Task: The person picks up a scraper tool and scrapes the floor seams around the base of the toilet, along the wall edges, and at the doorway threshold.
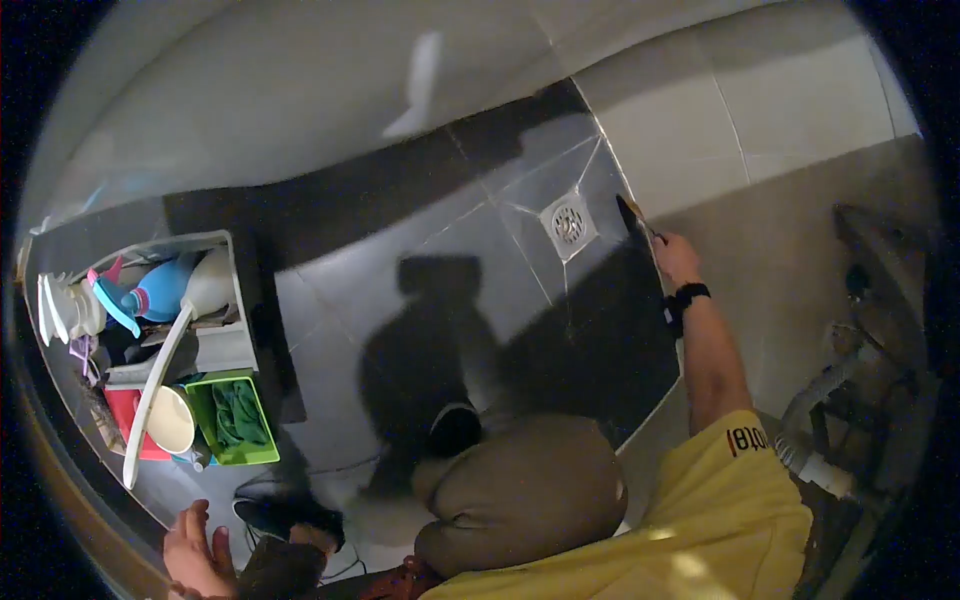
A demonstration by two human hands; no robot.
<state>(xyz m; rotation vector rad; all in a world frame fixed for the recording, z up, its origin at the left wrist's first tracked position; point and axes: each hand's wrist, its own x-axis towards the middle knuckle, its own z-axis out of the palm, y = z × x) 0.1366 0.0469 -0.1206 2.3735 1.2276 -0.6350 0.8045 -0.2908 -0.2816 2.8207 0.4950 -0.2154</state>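
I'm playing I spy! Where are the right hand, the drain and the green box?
Right hand (682, 262): head view, on the back of the hand.
Drain (569, 226): head view, middle of the grate.
Green box (250, 456): head view, on its lower rim.

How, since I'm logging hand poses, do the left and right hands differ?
The right hand grips a thin tool; the left hand appears to hold nothing. The right hand is curled closed, while the left hand is open. Both are ungloved.
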